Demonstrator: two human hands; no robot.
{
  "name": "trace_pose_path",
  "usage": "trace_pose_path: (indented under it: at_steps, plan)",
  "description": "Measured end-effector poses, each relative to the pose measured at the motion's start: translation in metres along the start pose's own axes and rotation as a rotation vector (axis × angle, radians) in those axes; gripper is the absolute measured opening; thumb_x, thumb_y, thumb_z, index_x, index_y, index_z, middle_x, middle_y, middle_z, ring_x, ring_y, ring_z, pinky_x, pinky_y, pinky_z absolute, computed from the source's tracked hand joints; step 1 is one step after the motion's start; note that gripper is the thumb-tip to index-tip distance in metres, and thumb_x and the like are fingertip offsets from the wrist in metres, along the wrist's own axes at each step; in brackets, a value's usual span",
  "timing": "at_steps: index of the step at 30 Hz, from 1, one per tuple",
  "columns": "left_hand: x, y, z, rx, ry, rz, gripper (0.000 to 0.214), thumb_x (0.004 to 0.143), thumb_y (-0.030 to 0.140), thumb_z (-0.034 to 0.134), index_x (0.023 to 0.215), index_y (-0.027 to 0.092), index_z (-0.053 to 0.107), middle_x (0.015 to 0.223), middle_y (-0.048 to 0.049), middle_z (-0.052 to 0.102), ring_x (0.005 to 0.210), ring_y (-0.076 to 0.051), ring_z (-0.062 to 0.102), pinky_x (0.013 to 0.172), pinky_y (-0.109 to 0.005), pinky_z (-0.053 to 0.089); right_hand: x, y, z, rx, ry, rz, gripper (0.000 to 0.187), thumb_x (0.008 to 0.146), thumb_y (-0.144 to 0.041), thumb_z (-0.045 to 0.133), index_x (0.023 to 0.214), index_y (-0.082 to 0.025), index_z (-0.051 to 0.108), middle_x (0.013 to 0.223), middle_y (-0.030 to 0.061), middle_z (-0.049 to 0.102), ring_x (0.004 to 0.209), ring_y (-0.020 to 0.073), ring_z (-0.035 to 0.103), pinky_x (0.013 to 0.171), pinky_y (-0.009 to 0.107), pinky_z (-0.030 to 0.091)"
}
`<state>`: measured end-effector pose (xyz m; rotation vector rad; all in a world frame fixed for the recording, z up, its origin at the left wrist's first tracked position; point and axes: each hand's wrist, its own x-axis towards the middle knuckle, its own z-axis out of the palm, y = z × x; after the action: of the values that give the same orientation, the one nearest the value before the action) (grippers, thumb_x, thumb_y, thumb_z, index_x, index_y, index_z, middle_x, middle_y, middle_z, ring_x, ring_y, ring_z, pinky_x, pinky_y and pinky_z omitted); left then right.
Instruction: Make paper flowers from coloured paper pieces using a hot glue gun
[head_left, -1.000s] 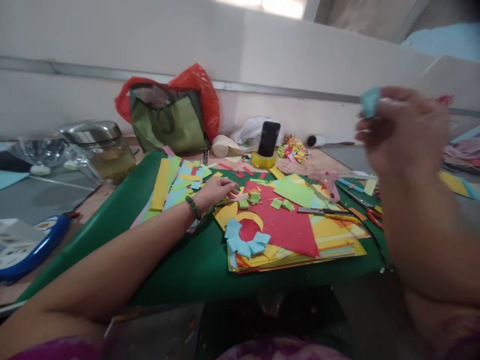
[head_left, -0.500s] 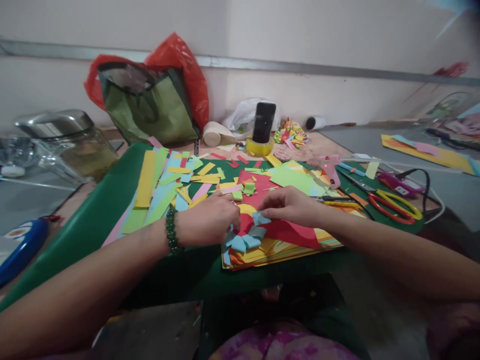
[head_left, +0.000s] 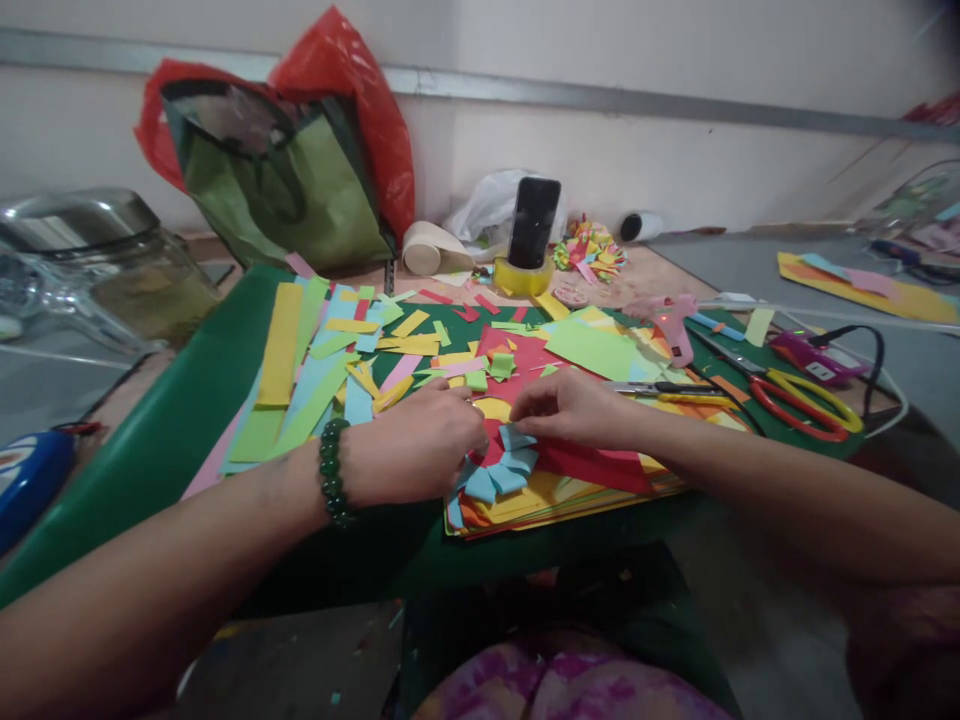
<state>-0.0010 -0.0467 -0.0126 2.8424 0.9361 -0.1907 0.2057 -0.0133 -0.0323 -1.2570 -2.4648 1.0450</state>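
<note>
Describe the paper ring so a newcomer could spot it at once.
On the green mat, find the coloured paper stack. At its left end, between the left hand and right hand, lies the partly hidden yellow ring. Its curved row of light-blue folded pieces distinguishes it from the green folded pieces just beyond.

Paper ring (head_left: 495, 408): yellow, the clock's centre; blue folded pieces (head_left: 510, 478) run from three to seven o'clock
Left hand (head_left: 427, 442): nine o'clock, curled over the ring's edge
Right hand (head_left: 566, 408): two o'clock, fingertips at a blue piece
Phone (head_left: 535, 222): twelve o'clock, propped in yellow tape (head_left: 521, 279)
Glue gun (head_left: 676, 328): two o'clock
Scissors (head_left: 780, 385): three o'clock
</note>
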Motion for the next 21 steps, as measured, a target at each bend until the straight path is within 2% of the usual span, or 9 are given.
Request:
trace_pose_path:
  at_steps: [4,11,16,21]
  plan:
    - [-0.001,0.0013,0.0003,-0.004,0.034,-0.02,0.02,0.073,0.006,0.056,0.08,0.019,0.069,0.074,-0.0053,0.068,0.079,-0.022,0.056,0.071,-0.031,0.035,0.0007,-0.0017,0.0008,-0.037,-0.001,0.01,0.011,0.078,-0.014,0.064,0.081,-0.015,0.074,0.073,0.0019,0.072,0.064,0.0119,0.061,0.061,0.023,0.045]
    - [0.0,0.004,0.0015,0.038,0.044,0.001,0.039,0.077,0.004,0.052,0.109,0.022,0.066,0.081,-0.0039,0.07,0.08,-0.021,0.055,0.071,-0.03,0.033,0.0018,-0.0056,0.0026,-0.115,0.008,0.051,0.014,0.077,-0.012,0.064,0.084,-0.014,0.076,0.072,0.0028,0.072,0.064,0.0131,0.062,0.059,0.023,0.043]
    - [0.0005,0.0053,0.006,0.06,0.043,0.005,0.031,0.079,0.007,0.052,0.102,0.022,0.067,0.085,-0.0057,0.07,0.086,-0.024,0.057,0.076,-0.034,0.034,0.0033,-0.0051,0.0042,-0.144,0.01,0.041,0.015,0.076,-0.011,0.063,0.084,-0.014,0.076,0.075,0.0037,0.073,0.065,0.0127,0.062,0.061,0.023,0.043]
    - [-0.0018,0.0053,0.0044,0.02,0.065,0.003,0.031,0.077,0.004,0.051,0.102,0.018,0.063,0.086,-0.0063,0.069,0.084,-0.024,0.059,0.076,-0.033,0.036,-0.0004,-0.0044,0.0031,-0.179,0.037,0.027,0.014,0.081,-0.018,0.062,0.09,-0.015,0.073,0.082,0.005,0.073,0.069,0.0142,0.062,0.062,0.024,0.043]
